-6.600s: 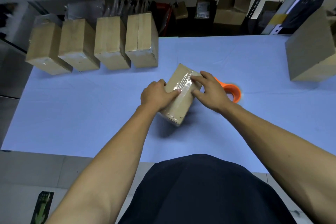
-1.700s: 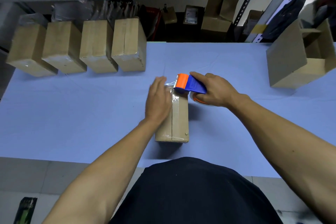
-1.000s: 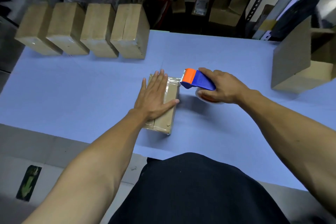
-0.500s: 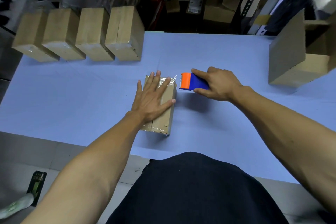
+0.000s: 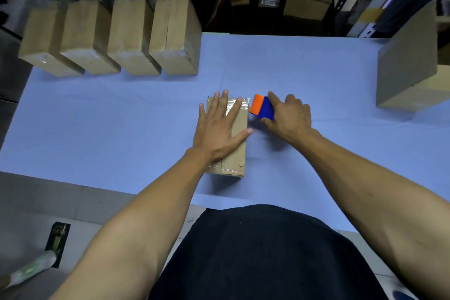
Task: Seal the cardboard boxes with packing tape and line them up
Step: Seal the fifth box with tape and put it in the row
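Cardboard box (image 5: 235, 148) lying flat near the front edge of the blue tabletop (image 5: 109, 124), as I see it from the head view, with clear packing tape (image 5: 231, 105) shining across its far end. My left hand (image 5: 216, 129) presses flat on the box top, fingers straight and spread. Just beside the box's far right corner, my right hand (image 5: 289, 117) grips the tape dispenser (image 5: 261, 107), fingers curled round its blue body, the orange end pointing at the box. Four sealed boxes (image 5: 109, 36) stand side by side in a row at the far left of the tabletop, touching or nearly so. One larger open carton (image 5: 409, 61) stands at the far right edge. Shelving with assorted stock fills the background.
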Available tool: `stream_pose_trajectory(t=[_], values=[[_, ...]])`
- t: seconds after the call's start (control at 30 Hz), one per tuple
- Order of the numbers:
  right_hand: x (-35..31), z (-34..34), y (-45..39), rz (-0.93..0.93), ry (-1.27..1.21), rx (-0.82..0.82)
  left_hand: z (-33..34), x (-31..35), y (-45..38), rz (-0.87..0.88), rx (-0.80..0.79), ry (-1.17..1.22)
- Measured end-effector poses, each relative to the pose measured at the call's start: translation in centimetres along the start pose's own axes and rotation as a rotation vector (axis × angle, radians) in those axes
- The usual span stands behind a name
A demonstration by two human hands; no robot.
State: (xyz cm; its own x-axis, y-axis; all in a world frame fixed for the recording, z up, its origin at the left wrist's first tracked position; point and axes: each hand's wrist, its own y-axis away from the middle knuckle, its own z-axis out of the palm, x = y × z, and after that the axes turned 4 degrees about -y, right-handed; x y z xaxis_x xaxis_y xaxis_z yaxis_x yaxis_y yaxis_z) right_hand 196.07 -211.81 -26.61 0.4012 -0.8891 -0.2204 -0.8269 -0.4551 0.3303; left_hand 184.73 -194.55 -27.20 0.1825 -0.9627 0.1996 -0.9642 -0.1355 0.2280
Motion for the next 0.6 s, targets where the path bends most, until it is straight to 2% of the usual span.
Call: stream_pose_trajectory(t=[0.07,0.23,0.33,0.43,0.53,0.6], values=[[0.1,0.7,-0.3,0.040,-0.064,-0.005,-0.1,-0.3,0.0,0.008,0.015,0.069],[-1.3,1.9,-0.9,0.020,-0.289,-0.073,-0.5,-0.9,0.1,-0.010,0.104,0.440],[-2.1,2.8,-0.7,0.003,-0.508,-0.042,-0.7,-1.0,0.3,-0.093,0.154,0.557],[-2.2,3.8,-0.1,-0.005,-0.427,-0.072,-0.9,-1.5,0.4,-0.140,0.179,0.618],[-2.9,3.2,0.0,0.090,-0.477,0.117,-0.9,-1.8,0.3,-0.125,0.225,0.659],[-3.8,2.1,0.0,0.178,-0.590,0.253,-0.9,-1.7,0.2,-0.199,0.285,0.747]])
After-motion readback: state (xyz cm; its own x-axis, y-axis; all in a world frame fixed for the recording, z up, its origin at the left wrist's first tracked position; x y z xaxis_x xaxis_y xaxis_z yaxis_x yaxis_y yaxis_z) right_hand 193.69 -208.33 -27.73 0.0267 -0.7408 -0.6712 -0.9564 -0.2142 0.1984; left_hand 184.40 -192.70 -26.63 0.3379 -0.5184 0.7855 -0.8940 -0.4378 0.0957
